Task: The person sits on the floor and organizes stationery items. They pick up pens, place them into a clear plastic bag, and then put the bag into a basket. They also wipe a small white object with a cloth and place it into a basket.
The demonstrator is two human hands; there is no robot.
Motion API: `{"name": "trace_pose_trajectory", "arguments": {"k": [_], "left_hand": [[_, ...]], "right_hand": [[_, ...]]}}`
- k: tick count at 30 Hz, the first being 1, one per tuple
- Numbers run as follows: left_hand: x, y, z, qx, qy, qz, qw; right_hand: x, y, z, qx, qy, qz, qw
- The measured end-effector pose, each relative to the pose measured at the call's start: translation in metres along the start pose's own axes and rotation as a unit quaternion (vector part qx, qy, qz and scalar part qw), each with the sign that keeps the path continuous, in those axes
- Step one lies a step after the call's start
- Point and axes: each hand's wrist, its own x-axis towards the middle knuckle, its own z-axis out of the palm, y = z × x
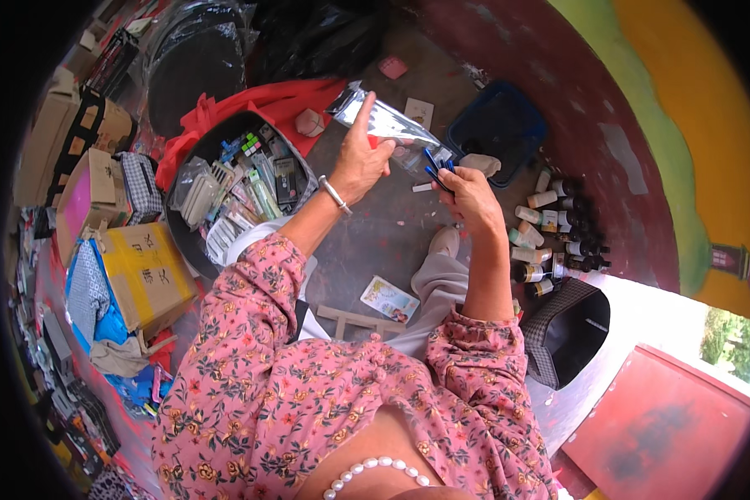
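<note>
My left hand (360, 158) is raised and grips a clear plastic bag (383, 122) with a silvery sheen, one finger pointing up along it. A silver bracelet sits on that wrist. My right hand (468, 193) is just to the right of it and pinches a few slim blue pens (435, 165), their tips at the bag's lower end. Both arms wear pink flowered sleeves and come up from the lower edge.
A round dark tub (193, 158) of small packaged goods lies on the left by red cloth (296, 98). Cardboard boxes (146, 271) stack at far left. Several small bottles (550, 233) stand on the right near a blue tray (498, 125). A card (389, 298) lies on the floor.
</note>
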Motion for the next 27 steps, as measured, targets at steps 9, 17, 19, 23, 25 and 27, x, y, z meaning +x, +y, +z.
{"name": "trace_pose_trajectory", "arguments": {"k": [9, 17, 19, 23, 25, 27], "left_hand": [[0.008, 0.006, -0.014, -0.014, 0.025, -0.006, 1.0], [0.005, 0.011, -0.014, 0.032, -0.024, -0.028, 0.999], [0.004, 0.01, -0.015, 0.057, -0.042, -0.033, 0.997], [0.004, 0.014, -0.015, 0.082, -0.08, -0.04, 0.993], [0.004, 0.012, -0.012, -0.002, -0.081, -0.069, 0.994], [0.003, 0.008, -0.011, -0.044, -0.074, -0.093, 0.992]], "right_hand": [[-0.005, -0.005, 0.007, -0.035, -0.01, -0.035, 0.999], [-0.007, -0.011, 0.005, -0.028, -0.018, -0.041, 0.999], [-0.008, -0.012, 0.004, -0.022, -0.019, -0.06, 0.998], [-0.002, -0.004, 0.002, -0.039, -0.008, -0.096, 0.995], [-0.003, -0.007, 0.005, -0.033, -0.005, -0.097, 0.995], [-0.005, -0.009, 0.008, -0.045, -0.003, -0.098, 0.994]]}}
